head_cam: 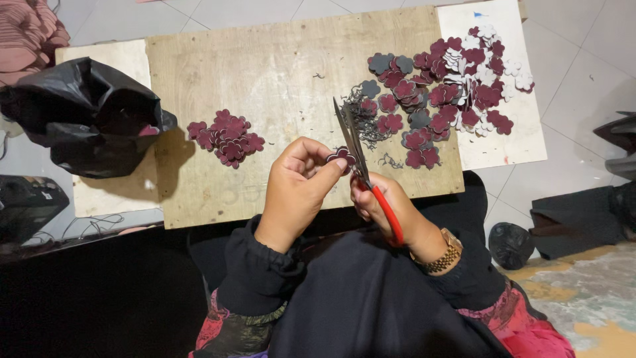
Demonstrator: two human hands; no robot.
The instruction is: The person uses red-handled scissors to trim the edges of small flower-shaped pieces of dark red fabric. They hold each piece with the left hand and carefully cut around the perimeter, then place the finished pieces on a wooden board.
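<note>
Now maroon flower cutout (pixel 342 157) pinched in left hand (pixel 298 189); right hand (pixel 384 205) gripping scissors (pixel 361 159) (red-handled).

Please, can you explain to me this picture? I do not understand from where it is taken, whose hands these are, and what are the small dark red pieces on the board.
There is one picture, taken by a camera worn on a person's head, looking down at that person's own two hands and lap.

The left hand pinches a small dark red flower-shaped piece between thumb and fingers. The right hand holds scissors with red handles; the blades point upward beside the piece.

In front lies a wooden board. On its left part sits a small heap of dark red flower shapes. On the right a larger scattered heap mixes dark red, grey and white shapes, partly on a white sheet. Thin dark trimmings lie near the scissors. A black plastic bag sits at the left.
</note>
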